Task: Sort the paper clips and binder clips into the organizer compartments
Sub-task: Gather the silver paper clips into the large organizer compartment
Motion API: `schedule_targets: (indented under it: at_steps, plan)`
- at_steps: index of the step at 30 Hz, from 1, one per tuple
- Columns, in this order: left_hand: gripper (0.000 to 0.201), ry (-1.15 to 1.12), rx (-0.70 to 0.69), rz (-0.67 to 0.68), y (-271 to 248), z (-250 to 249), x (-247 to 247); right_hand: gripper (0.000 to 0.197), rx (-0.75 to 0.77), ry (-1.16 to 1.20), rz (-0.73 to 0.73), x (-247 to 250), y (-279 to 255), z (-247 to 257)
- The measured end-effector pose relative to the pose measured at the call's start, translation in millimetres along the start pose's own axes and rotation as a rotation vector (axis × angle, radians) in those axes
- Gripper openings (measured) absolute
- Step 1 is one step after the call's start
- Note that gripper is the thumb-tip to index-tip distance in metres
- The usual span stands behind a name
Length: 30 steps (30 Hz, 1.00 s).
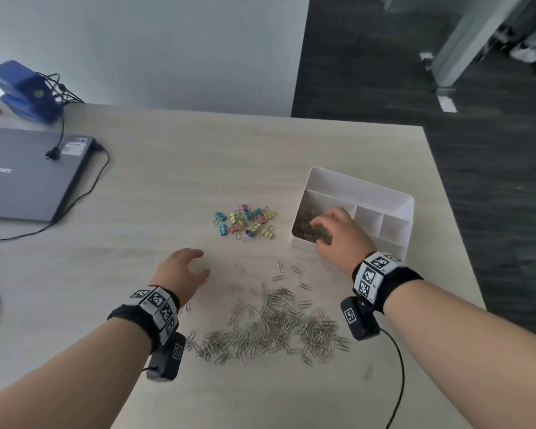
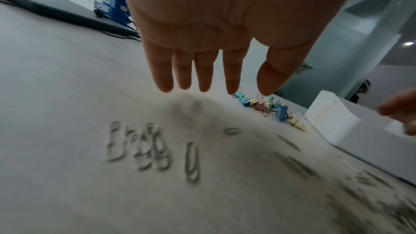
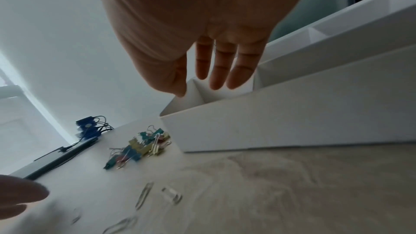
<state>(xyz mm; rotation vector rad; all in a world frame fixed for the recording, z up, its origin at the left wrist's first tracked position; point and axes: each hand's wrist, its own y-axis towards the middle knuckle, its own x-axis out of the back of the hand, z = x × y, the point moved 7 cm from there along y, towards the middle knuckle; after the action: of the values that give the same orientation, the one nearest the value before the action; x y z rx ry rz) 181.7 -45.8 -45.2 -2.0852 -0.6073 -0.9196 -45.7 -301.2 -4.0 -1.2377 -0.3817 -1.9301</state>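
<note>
A white organizer (image 1: 362,184) stands on the table at the right, and silver paper clips (image 1: 304,222) lie in its front-left compartment. My right hand (image 1: 322,226) hovers over that compartment with straight fingers (image 3: 216,79) and grips nothing. A large pile of silver paper clips (image 1: 276,329) lies on the table near me, between my arms. Several coloured binder clips (image 1: 245,222) sit in a cluster left of the organizer. My left hand (image 1: 198,263) floats open above the table beyond the pile, its fingers (image 2: 204,77) straight, a few loose paper clips (image 2: 153,147) below it.
A closed grey laptop (image 1: 28,174) lies at the far left, with a blue box (image 1: 28,91) and cables behind it. The table's right edge runs close past the organizer, with dark floor beyond. A black cable (image 1: 396,366) trails from my right wrist.
</note>
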Motion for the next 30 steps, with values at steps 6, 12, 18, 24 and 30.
schedule_targets:
  at_steps: [6,12,18,24,30]
  plan:
    - [0.080,0.271,-0.018,0.056,-13,31,-28,0.054,0.038,-0.096,0.312,-29,-68,-2]
    - [0.090,0.347,-0.092,0.084,-38,3,-66,0.073,-0.083,-0.205,0.522,-61,-117,-51]
    - [0.091,0.397,-0.282,0.163,-56,-39,-110,0.060,-0.059,-0.347,0.718,-66,-159,-69]
    - [0.079,0.339,-0.405,0.206,-65,-57,-111,0.034,-0.034,-0.330,0.743,-83,-168,-60]
    - [0.069,0.357,-0.214,0.048,-56,-14,-62,0.032,-0.124,-0.084,0.534,-89,-140,-31]
